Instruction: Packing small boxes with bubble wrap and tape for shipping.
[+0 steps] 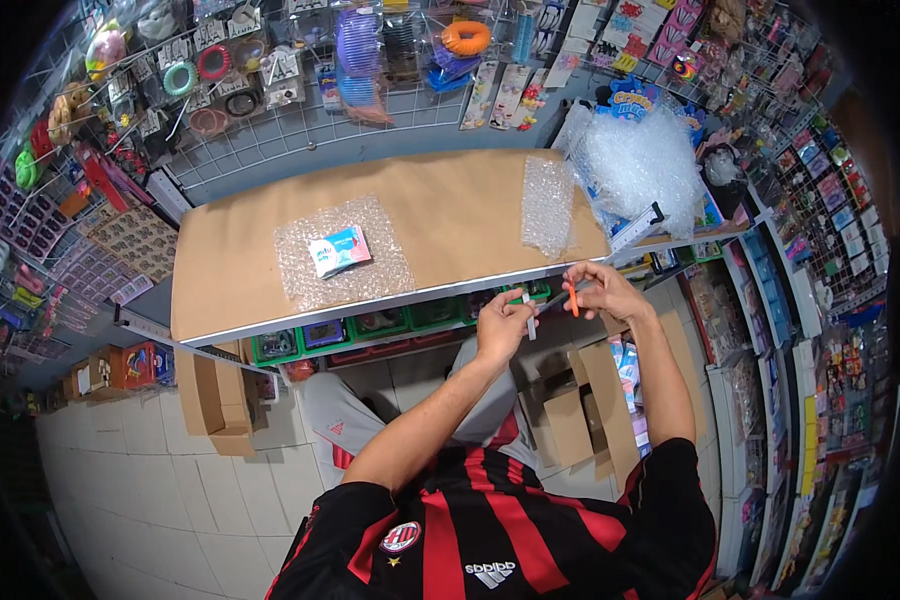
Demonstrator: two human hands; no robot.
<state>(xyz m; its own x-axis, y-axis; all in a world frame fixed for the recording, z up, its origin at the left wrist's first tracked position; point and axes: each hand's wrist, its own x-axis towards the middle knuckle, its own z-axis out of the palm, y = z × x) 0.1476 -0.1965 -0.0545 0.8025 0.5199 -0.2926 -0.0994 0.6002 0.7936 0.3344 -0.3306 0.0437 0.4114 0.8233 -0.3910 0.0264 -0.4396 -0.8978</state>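
My left hand (501, 328) pinches a narrow white strip-like item (529, 318), perhaps a tape roll seen edge-on, in front of the tabletop's edge. In my right hand (607, 291) is an orange-handled tool (573, 297), probably scissors, with a thin grey part pointing towards the left hand. A small white, blue and pink Mitu wipes pack (340, 252) lies tilted on a square sheet of bubble wrap (300, 283). Farther right on the brown-covered table (450, 217) lies a narrower piece of bubble wrap (547, 204).
A large bubble-wrap bundle (641, 176) sits at the back right beside a metal bracket (637, 229). Green baskets (379, 322) stand under the tabletop. Open cardboard boxes (217, 397) flank my legs, with another box (607, 409) right. Grid racks (420, 105) hold hanging packets.
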